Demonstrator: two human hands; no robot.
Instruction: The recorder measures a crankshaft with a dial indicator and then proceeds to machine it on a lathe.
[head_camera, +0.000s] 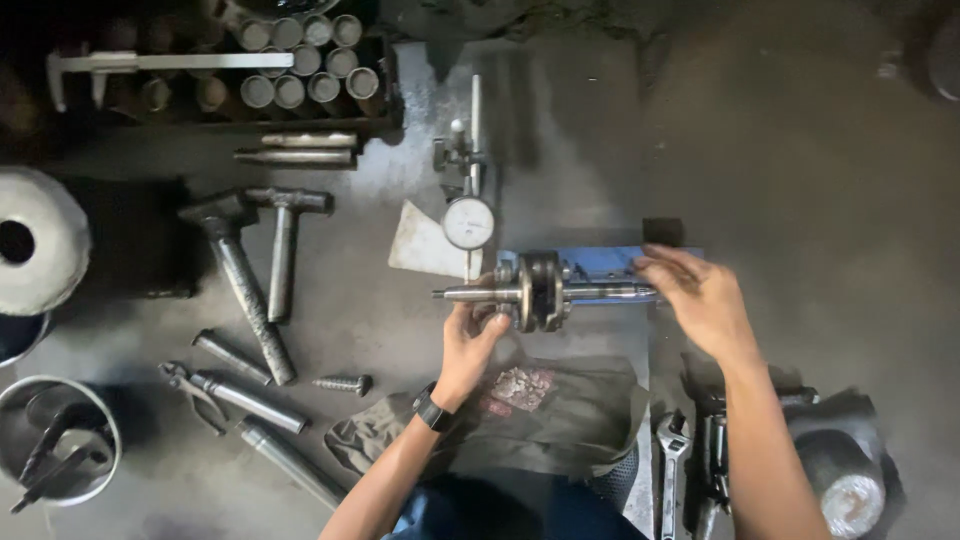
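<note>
1. While lying level across a blue stand (610, 262) on the grey floor (800, 200), crankshaft (541, 291) near the middle of the scene, its dark round webs upright and its thin shaft ends pointing left and right.
2. Left hand (470, 338) cupped under the left shaft end, thumb and fingers closed around the shaft just beside the webs; black watch (432, 409) on the wrist.
3. Right hand (700, 295) laid over the right shaft end and the right edge of the stand, fingers curled down onto them; whether actually clamped on the shaft, cannot tell.
4. Dial gauge (468, 222) with a white round face just beyond the crankshaft, on an upright post, its tip down toward the left shaft end.
5. Dark cloth (540, 415) spread on the floor on the near side of the crankshaft, between the forearms.
6. Two hammers (262, 262) well to the left, heads far, handles toward the near side; loose rods and a bolt (345, 383) nearer.
7. Caliper (150, 63) resting across a tray of metal cylinders (300, 60) at far left.
8. Adjustable wrench (671, 460) near the right elbow.
</note>
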